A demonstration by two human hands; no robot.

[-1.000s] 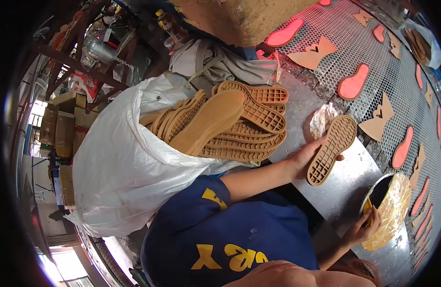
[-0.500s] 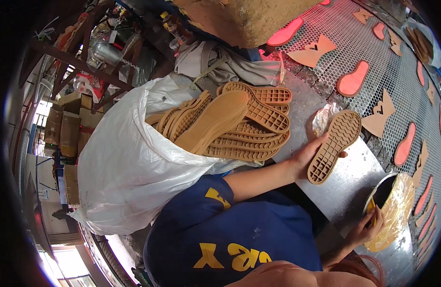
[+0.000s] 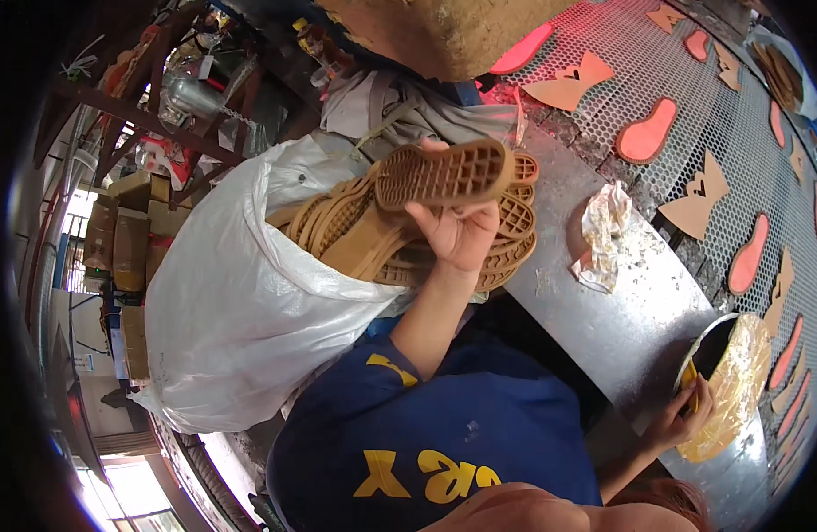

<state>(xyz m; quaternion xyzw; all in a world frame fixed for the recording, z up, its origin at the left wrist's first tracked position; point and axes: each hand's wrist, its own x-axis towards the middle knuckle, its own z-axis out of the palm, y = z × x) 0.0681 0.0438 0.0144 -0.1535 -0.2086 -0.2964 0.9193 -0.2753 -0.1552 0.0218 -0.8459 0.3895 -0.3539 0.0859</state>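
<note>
My left hand [image 3: 459, 232] grips a tan rubber shoe sole [image 3: 439, 176], its grid-patterned side facing up. The sole is over a pile of similar soles [image 3: 506, 262] that spills from the mouth of a white woven sack [image 3: 222, 293]. At the lower right, my right hand [image 3: 685, 415] is closed around the yellow handle [image 3: 693, 379] of a tool whose other end is hidden inside a tub. That tub [image 3: 735, 390] lies tilted, dark inside, its outer side coated in something glossy and yellowish.
A metal plate [image 3: 586, 328] runs beside me with crumpled, stained wrapping [image 3: 604, 235] on it. Beyond it stretches a metal mesh surface [image 3: 692, 124] bearing pink insoles [image 3: 646, 131] and tan cut pieces [image 3: 699, 197]. Grey cloth [image 3: 400, 111] lies behind the sack; cardboard boxes [image 3: 129, 244] are stacked at left.
My left hand has carried the sole leftward from above the metal plate to the pile. Pieces on the mesh have shifted slightly up and left. My right hand has hardly moved.
</note>
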